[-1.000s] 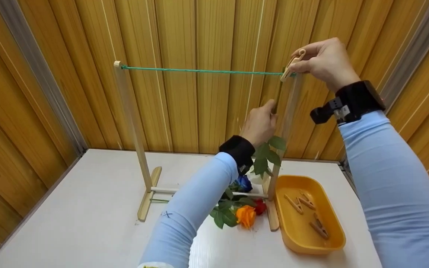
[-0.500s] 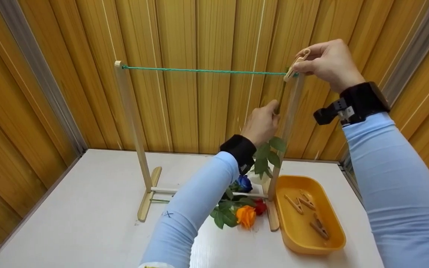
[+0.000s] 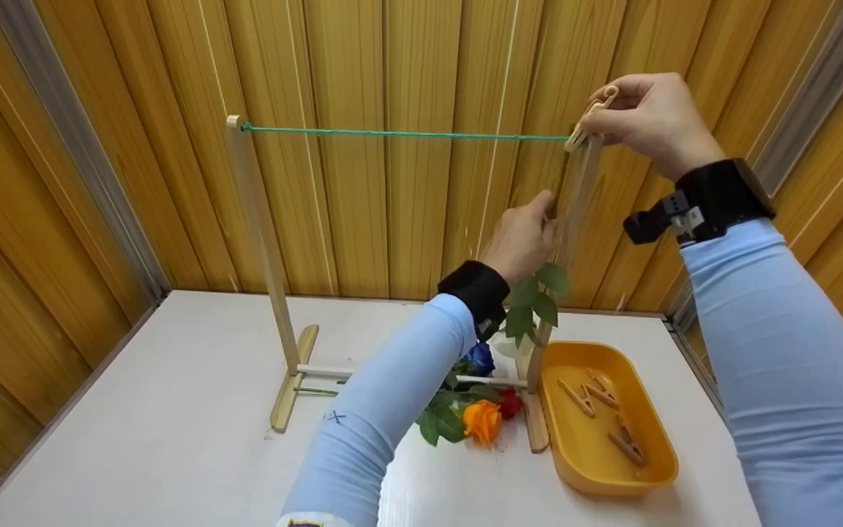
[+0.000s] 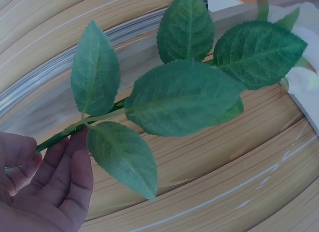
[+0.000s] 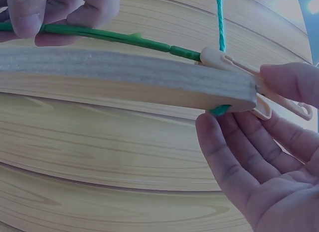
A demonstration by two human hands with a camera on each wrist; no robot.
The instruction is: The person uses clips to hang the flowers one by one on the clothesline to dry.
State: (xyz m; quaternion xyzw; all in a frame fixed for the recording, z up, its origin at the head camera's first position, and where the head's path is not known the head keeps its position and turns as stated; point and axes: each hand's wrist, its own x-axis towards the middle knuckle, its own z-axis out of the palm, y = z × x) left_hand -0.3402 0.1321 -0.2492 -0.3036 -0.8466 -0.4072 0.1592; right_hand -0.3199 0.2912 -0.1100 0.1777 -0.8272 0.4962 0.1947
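My left hand (image 3: 520, 241) grips the green stem (image 5: 124, 39) of a white rose, which hangs head down along the right post (image 3: 579, 205). Its leaves (image 4: 179, 97) spread below the fingers, and part of the white bloom (image 4: 310, 75) shows at the edge of the left wrist view. Up at the post's top, my right hand (image 3: 652, 121) pinches a light wooden clothespin (image 3: 592, 121) between thumb and fingers. The clothespin's tip sits at the stem's upper end, right where the green string (image 3: 392, 133) meets the post.
A yellow tray (image 3: 667, 454) with several clothespins stands right of the wooden frame's foot (image 3: 536, 424). On the white table (image 3: 136, 439) lie an orange rose (image 3: 481, 422), a red rose (image 3: 511, 402) and a blue rose (image 3: 480, 359), partly behind the left arm. Wood-patterned panels (image 3: 363, 219) stand behind.
Both hands have shifted slightly right, carrying the clothespin and the stem's end closer to the right post. Their grips look the same.
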